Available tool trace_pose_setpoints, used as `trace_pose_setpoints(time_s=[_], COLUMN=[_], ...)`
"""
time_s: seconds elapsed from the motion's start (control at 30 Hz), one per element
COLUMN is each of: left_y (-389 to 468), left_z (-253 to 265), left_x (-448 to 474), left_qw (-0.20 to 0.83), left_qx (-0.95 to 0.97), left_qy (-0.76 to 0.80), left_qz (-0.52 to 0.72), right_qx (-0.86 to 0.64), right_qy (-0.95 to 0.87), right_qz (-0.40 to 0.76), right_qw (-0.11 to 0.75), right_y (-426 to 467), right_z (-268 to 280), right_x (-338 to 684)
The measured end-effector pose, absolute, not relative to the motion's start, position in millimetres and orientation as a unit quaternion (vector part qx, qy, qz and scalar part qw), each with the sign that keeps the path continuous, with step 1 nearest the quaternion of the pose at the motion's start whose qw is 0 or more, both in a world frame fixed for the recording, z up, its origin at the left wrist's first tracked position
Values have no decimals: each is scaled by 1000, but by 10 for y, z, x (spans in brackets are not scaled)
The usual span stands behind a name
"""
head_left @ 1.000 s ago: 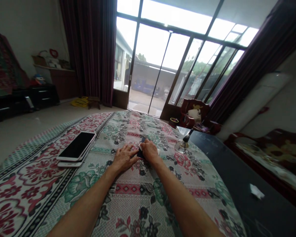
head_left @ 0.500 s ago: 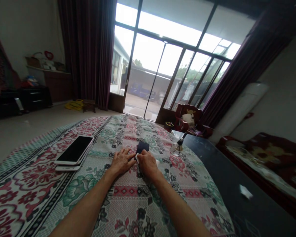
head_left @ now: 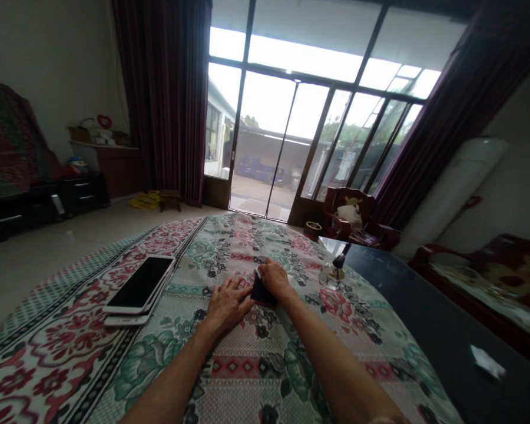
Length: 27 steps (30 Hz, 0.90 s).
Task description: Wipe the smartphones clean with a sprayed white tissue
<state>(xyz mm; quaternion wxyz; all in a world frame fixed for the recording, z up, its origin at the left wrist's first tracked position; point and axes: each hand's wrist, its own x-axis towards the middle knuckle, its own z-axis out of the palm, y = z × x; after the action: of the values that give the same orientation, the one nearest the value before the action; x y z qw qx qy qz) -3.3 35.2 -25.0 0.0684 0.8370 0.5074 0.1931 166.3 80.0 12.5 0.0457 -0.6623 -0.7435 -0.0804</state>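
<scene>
A small, flat, dark blue, nearly square piece [head_left: 262,293] lies on the flowered tablecloth [head_left: 238,388]; its exact kind does not show. My left hand [head_left: 229,302] rests flat at its left side with the fingers spread, and the thumb and forefinger touch its edge. Above the piece, my right hand [head_left: 274,279] is closed on a bit of white tissue [head_left: 259,274] and presses against its far part. Most of the tissue is hidden by the fingers.
Two smartphones [head_left: 141,284] lie stacked to the left. A clear glass holder with a black-topped item [head_left: 339,262] stands to the right. Beyond the table's right side is a dark tabletop [head_left: 406,318] with crumpled white paper [head_left: 488,361]. Glass doors [head_left: 265,153] are ahead.
My right hand with the tissue has moved from the near part of the dark piece to its far part, uncovering the near edge. The view has shifted slightly.
</scene>
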Motion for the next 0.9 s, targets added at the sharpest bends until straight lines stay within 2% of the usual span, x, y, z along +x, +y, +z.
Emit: trace_pose_setpoints(time_s=[0.37, 0.9], left_y=[348, 321], left_z=[-267, -246], left_x=[-24, -29], left_qw=[63, 44], left_qx=[835, 838], left_qy=[507, 500], left_qz=[206, 213], right_qx=[-672, -652], right_qy=[-734, -750], right_qz=[-80, -86], right_qw=[63, 75], right_y=[1164, 590], right_z=[98, 50], right_x=[1712, 1586])
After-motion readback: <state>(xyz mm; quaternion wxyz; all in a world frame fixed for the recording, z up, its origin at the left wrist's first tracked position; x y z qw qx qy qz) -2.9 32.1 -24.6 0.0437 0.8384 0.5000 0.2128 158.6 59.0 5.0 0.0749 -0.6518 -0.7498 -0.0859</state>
